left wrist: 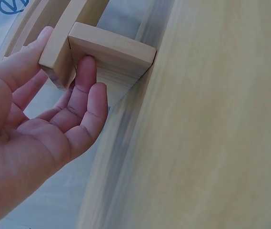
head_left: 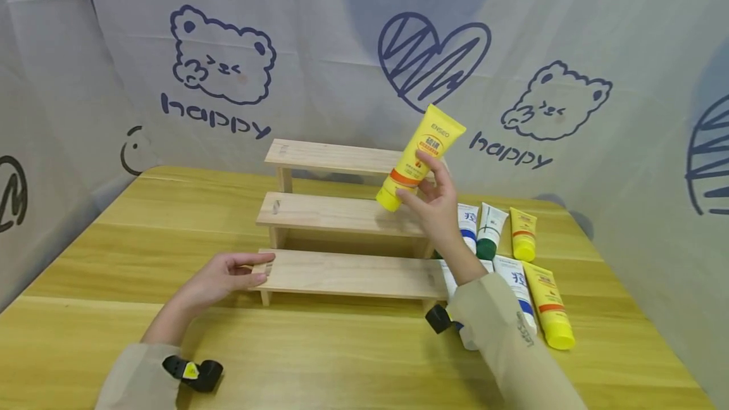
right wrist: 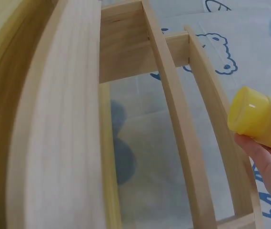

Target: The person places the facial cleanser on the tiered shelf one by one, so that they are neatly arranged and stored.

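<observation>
A three-tier wooden display rack (head_left: 347, 274) stands on the table. At the left end of its lowest step is my left hand (head_left: 222, 278), gripping the board's end with digits above and below it. In the left wrist view, fingers of the left hand (left wrist: 54, 114) touch the leg under that step. My right hand (head_left: 435, 204) holds a yellow squeeze tube (head_left: 421, 154) between thumb and fingers, tilted with its cap down to the left. The tube overlaps the middle and top steps in the head view. Its yellow cap (right wrist: 252, 117) shows in the right wrist view.
Right of the rack lie more tubes: a small yellow tube (head_left: 523, 233), a larger yellow tube (head_left: 549, 305), a green-capped white tube (head_left: 491, 229) and several white-and-blue ones, partly behind the right arm. A printed cloth (head_left: 319, 49) hangs behind the table (head_left: 342, 353).
</observation>
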A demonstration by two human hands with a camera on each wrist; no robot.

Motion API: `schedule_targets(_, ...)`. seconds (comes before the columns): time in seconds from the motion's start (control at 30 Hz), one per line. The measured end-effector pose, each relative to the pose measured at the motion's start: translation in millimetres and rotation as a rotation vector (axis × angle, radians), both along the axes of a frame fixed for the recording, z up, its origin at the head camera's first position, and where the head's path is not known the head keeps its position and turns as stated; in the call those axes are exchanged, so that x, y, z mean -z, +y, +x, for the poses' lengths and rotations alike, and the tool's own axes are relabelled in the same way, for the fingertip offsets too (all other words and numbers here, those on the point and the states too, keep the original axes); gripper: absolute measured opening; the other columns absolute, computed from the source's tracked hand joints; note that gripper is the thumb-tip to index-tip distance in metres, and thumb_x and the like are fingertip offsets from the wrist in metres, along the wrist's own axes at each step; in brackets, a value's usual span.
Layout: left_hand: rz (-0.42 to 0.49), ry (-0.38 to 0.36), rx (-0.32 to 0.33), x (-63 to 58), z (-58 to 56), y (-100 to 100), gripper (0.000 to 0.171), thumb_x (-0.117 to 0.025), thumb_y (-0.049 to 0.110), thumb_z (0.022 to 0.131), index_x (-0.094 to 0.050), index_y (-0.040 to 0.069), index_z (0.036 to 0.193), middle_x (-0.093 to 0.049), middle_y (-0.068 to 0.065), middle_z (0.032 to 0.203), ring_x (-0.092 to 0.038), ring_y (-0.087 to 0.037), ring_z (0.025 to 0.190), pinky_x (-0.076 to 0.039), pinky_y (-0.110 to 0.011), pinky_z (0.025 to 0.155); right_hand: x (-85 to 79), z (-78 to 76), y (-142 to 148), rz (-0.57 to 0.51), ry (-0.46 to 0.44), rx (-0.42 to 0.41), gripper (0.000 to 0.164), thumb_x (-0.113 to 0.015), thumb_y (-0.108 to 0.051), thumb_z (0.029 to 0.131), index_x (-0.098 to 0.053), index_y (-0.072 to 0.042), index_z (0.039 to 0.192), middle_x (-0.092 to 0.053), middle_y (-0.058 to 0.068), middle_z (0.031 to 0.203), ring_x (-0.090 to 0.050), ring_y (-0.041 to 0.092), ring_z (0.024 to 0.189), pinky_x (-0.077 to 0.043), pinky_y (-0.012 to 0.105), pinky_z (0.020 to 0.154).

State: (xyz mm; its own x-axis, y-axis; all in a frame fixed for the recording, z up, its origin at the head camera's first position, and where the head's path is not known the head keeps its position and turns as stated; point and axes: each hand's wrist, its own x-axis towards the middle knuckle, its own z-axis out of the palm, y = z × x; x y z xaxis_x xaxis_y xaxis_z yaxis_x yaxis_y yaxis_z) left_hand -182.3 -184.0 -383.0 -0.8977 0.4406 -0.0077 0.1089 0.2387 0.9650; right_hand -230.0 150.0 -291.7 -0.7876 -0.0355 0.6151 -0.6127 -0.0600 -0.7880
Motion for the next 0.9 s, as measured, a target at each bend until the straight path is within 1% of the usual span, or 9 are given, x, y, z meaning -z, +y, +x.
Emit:
schedule_targets(0.1, 0.008, -0.004, 0.002, 0.6, 0.0, 0, 0.049, -0.060, 0.016, 0.086, -0.045, -0.007, 0.126, -0.032, -0.025, 0.136, -0.053, -0.015, 0.096, -0.048, -0.026, 0.076, -3.7, -5.0, -7, -0.007, 0.033, 0.010, 0.059, -0.060, 0.017, 0.075, -0.039, 0.003, 0.127, -0.038, 0.008, 0.126, -0.051, 0.028, 0.102, -0.045, 0.037, 0.085)
schedule_targets(0.3, 0.020, -0.016, 0.006, 0.9, 0.5, -1, 0.049, -0.060, 0.015, 0.086, -0.044, -0.008, 0.127, -0.032, -0.026, 0.136, -0.054, -0.014, 0.094, -0.049, -0.028, 0.075, -6.7, -12.7, -20, -0.038, 0.071, 0.027, 0.058, -0.060, 0.014, 0.076, -0.038, 0.002, 0.128, -0.038, 0.007, 0.128, -0.051, 0.028, 0.104, -0.046, 0.035, 0.083)
schedule_targets(0.47, 0.032, -0.025, 0.004, 0.0, 0.7, 0, 0.050, -0.060, 0.016, 0.086, -0.044, -0.008, 0.127, -0.031, -0.026, 0.136, -0.054, -0.014, 0.093, -0.050, -0.030, 0.074, -10.4, -21.2, -28, 0.005, 0.138, 0.054, 0.055, -0.061, 0.013, 0.077, -0.040, 0.003, 0.127, -0.039, 0.009, 0.127, -0.051, 0.027, 0.105, -0.048, 0.036, 0.079)
schedule_targets(0.57, 0.035, -0.026, 0.005, -0.3, 0.4, 0, 0.050, -0.060, 0.016, 0.086, -0.044, -0.008, 0.127, -0.031, -0.026, 0.136, -0.054, -0.014, 0.093, -0.050, -0.030, 0.074, -14.2, -24.3, -33, 0.039, 0.161, 0.079, 0.054, -0.060, 0.013, 0.077, -0.040, 0.003, 0.126, -0.038, 0.011, 0.125, -0.052, 0.025, 0.103, -0.050, 0.032, 0.075)
schedule_targets(0.67, 0.036, -0.030, 0.003, 0.0, 0.1, 1, 0.050, -0.061, 0.016, 0.086, -0.044, -0.008, 0.126, -0.030, -0.026, 0.136, -0.054, -0.015, 0.092, -0.050, -0.030, 0.074, -19.0, -25.6, -37, 0.052, 0.167, 0.079, 0.054, -0.059, 0.016, 0.077, -0.041, 0.005, 0.126, -0.037, 0.013, 0.123, -0.052, 0.028, 0.101, -0.050, 0.030, 0.073)
schedule_targets(0.77, 0.036, -0.036, -0.004, 0.5, -0.1, 0, 0.050, -0.061, 0.015, 0.086, -0.045, -0.008, 0.126, -0.030, -0.026, 0.137, -0.054, -0.015, 0.091, -0.050, -0.030, 0.074, -25.8, -22.9, -43, 0.069, 0.167, 0.075, 0.052, -0.057, 0.019, 0.075, -0.041, 0.009, 0.123, -0.036, 0.016, 0.119, -0.051, 0.032, 0.100, -0.051, 0.032, 0.073)
schedule_targets(0.9, 0.031, -0.040, -0.008, 0.9, -0.1, 0, 0.050, -0.061, 0.016, 0.085, -0.045, -0.008, 0.126, -0.031, -0.026, 0.136, -0.054, -0.016, 0.091, -0.050, -0.030, 0.074, -27.3, -27.9, -49, 0.105, 0.166, 0.080, 0.051, -0.056, 0.020, 0.074, -0.043, 0.009, 0.122, -0.036, 0.018, 0.118, -0.050, 0.030, 0.100, -0.051, 0.036, 0.074)
